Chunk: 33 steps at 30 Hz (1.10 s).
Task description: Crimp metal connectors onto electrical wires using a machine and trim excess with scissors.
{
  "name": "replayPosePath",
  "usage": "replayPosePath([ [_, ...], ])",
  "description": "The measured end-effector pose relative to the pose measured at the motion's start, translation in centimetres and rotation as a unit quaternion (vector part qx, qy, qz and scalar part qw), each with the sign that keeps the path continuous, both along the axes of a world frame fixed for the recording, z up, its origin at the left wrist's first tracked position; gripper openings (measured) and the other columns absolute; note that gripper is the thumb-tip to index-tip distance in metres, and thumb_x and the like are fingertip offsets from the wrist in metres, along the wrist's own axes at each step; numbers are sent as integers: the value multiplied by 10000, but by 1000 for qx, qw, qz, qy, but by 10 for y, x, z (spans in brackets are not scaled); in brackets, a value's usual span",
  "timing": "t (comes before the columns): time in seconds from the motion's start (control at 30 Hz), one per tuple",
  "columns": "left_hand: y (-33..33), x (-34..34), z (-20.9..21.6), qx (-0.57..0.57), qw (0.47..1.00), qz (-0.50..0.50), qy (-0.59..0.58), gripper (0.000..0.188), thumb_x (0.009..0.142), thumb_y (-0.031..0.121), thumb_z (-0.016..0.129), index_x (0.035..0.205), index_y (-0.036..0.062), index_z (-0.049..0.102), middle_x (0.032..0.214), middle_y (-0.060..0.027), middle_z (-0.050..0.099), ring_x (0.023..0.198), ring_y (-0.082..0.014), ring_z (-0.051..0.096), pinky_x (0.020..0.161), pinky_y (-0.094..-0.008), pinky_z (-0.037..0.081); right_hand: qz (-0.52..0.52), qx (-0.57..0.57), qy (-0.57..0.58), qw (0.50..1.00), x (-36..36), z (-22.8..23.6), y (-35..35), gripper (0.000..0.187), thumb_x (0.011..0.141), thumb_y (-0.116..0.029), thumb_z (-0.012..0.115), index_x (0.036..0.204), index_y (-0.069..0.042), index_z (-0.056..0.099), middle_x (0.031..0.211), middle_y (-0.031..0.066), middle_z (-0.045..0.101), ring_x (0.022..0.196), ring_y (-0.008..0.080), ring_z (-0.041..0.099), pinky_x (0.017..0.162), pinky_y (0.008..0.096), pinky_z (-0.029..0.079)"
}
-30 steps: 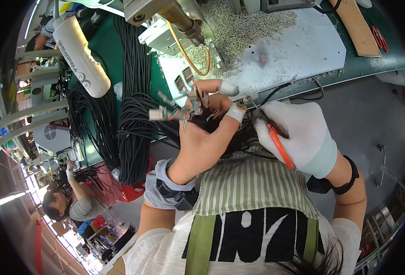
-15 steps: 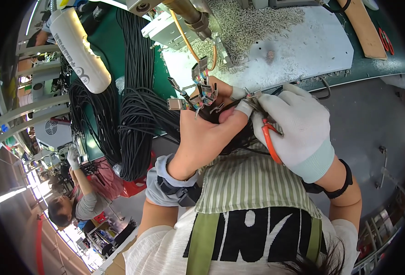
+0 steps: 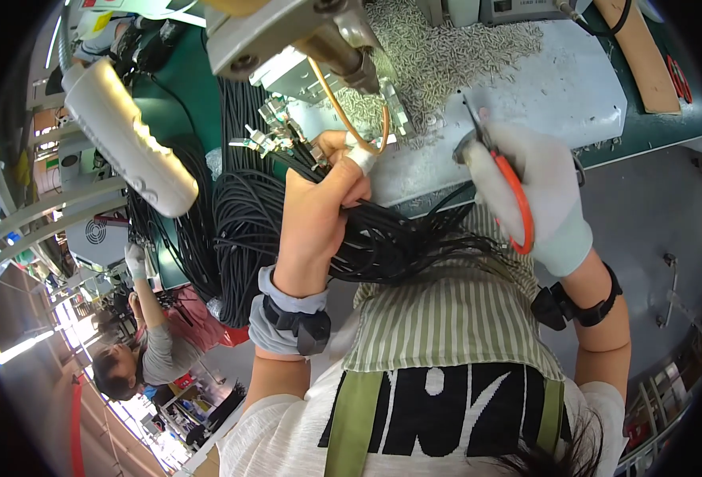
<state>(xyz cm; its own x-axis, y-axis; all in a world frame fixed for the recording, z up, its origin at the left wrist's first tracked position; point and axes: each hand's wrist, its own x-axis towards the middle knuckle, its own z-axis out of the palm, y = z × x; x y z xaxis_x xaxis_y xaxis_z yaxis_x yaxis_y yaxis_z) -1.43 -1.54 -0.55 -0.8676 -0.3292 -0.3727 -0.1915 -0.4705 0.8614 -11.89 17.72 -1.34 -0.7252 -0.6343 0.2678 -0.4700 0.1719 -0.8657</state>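
My left hand (image 3: 319,211), bare with white wraps on its fingertips, is closed round a bunch of black cables (image 3: 382,242). Metal connectors (image 3: 275,131) with coloured wires stick out above the fist, to its left. Thumb and forefinger meet close to a bent orange tube on the machine (image 3: 339,56); what lies between them is hard to make out. My right hand (image 3: 529,179), in a white glove, grips red-handled pliers (image 3: 518,199). Their dark tips point away from me over the white plate, apart from the cables, which trail across my lap on a striped apron (image 3: 446,326).
Many small metal pieces (image 3: 462,40) are heaped on the white plate (image 3: 565,79). A white lamp (image 3: 132,143) hangs at the left over coiled black cables (image 3: 247,207). A brown strip (image 3: 641,60) and another red-handled tool (image 3: 676,79) lie far right. A co-worker (image 3: 156,346) sits at the left.
My hands have parted: the left moved left with the cables, the right moved right with the pliers. The pliers came away from the cable ends, and the connectors now tilt further left.
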Motion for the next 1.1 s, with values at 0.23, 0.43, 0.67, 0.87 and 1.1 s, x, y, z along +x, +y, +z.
replayPosePath([
  [0.23,-10,-39,-3,-61,998,-28,1,34,797,-10,575,766,4,582,589,21,475,485,-52,391,452,-219,296,87,44,-70,993,-48,2,-38,292,878,-234,573,710,4,556,495,56,507,381,132,507,384,266,401],
  [0.43,-15,-51,6,-184,981,-47,-41,88,742,-27,560,669,21,562,560,30,480,490,-50,434,433,-225,325,140,51,-253,956,-57,7,-50,322,875,-243,571,685,14,535,485,60,509,390,132,533,372,267,406],
  [0.67,-15,-52,10,-290,953,-80,-31,27,725,14,597,747,0,591,636,29,537,542,-47,481,473,-221,389,179,-41,-67,981,-59,-9,-50,318,869,-235,578,670,9,537,485,67,519,389,134,533,373,269,405],
  [0.87,-13,-46,6,-364,927,-93,-12,54,755,22,616,799,0,593,670,11,564,562,-64,506,495,-226,407,146,69,-301,940,-58,6,-49,219,821,-201,616,742,-1,572,572,91,563,447,165,559,424,284,431],
  [1.1,-17,-44,3,-438,894,-99,-1,140,771,126,667,846,11,640,725,5,610,634,-91,543,582,-268,459,193,-24,270,943,-69,-22,-41,246,698,-193,672,873,-26,630,810,119,615,622,241,604,546,320,473],
])
